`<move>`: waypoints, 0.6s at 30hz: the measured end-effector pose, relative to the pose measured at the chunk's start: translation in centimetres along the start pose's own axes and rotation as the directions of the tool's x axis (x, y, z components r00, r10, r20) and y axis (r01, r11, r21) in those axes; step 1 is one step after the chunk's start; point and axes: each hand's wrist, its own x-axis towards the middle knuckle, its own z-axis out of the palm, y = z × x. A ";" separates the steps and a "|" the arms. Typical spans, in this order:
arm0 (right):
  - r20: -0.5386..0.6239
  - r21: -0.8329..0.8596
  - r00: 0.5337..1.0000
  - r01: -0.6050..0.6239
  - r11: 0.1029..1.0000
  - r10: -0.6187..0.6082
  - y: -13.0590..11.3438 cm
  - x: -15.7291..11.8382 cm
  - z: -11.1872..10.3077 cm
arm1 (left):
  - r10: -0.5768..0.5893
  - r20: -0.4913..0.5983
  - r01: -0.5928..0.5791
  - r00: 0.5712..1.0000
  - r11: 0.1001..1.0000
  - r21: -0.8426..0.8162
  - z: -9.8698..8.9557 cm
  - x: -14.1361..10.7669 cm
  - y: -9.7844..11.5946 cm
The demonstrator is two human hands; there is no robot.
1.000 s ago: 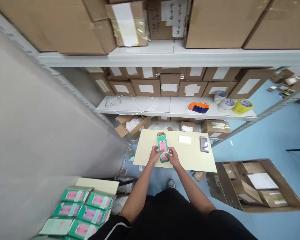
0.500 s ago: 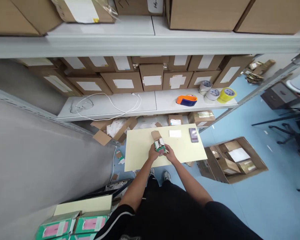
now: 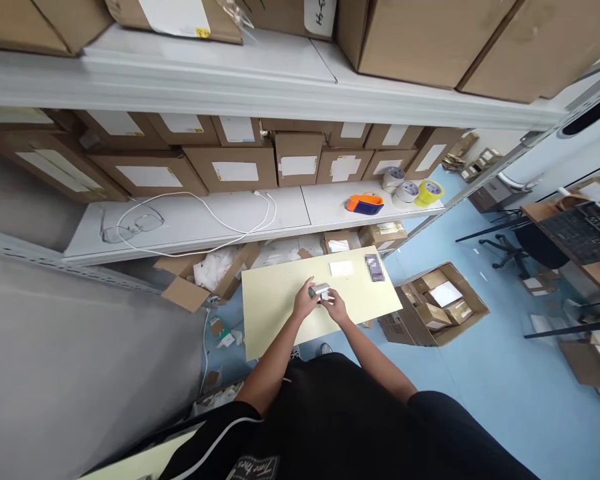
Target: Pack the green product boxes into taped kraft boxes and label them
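A small box (image 3: 322,289) with white and grey faces and a bit of green is held above the pale yellow table (image 3: 270,313). My left hand (image 3: 305,300) grips its left side, thumb and fingers around it. On its right side, my right hand (image 3: 335,307) closes its fingers on the same box. Parts of the box are hidden behind my fingers. Behind my hands a white card or paper (image 3: 341,268) lies on the table. A blurred, phone-shaped dark item (image 3: 375,268) lies at the table's right corner.
A shelf (image 3: 300,213) behind the table bears a white cable (image 3: 205,203), glasses (image 3: 140,225), an orange and blue tape dispenser (image 3: 365,203) and tape rolls (image 3: 407,192). An open carton (image 3: 215,275) stands left, a large carton of boxes (image 3: 463,287) right.
The small box has turned, its green and pink side swung out of sight and its raised brown flap no longer showing. My head view has shifted and tilted to the right.
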 end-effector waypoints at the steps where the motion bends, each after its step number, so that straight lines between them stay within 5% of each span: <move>1: -0.017 -0.046 1.000 0.019 0.999 -0.019 0.0 -0.1 0.4 | -0.019 -0.008 0.019 1.000 1.000 0.001 -0.2 0.3 0.1; 6: -0.089 -0.290 0.991 0.069 0.955 -0.099 -0.3 -0.4 1.6 | -0.160 -0.109 0.169 0.981 0.982 0.079 -1.0 2.0 1.1; 10: -0.111 -0.386 0.987 0.064 0.920 -0.115 -1.0 -0.3 1.9 | -0.029 -0.205 0.065 0.978 0.983 0.171 -1.0 2.0 1.7; 14: -0.104 -0.421 0.986 0.074 0.904 -0.129 -1.4 -0.2 1.8 | 0.067 -0.037 -0.057 0.997 0.971 0.234 -0.7 1.5 1.4; 18: -0.090 -0.359 0.980 0.133 0.924 -0.176 -1.3 0.0 1.3 | 0.111 0.110 -0.124 0.988 0.986 0.116 -0.6 1.6 0.7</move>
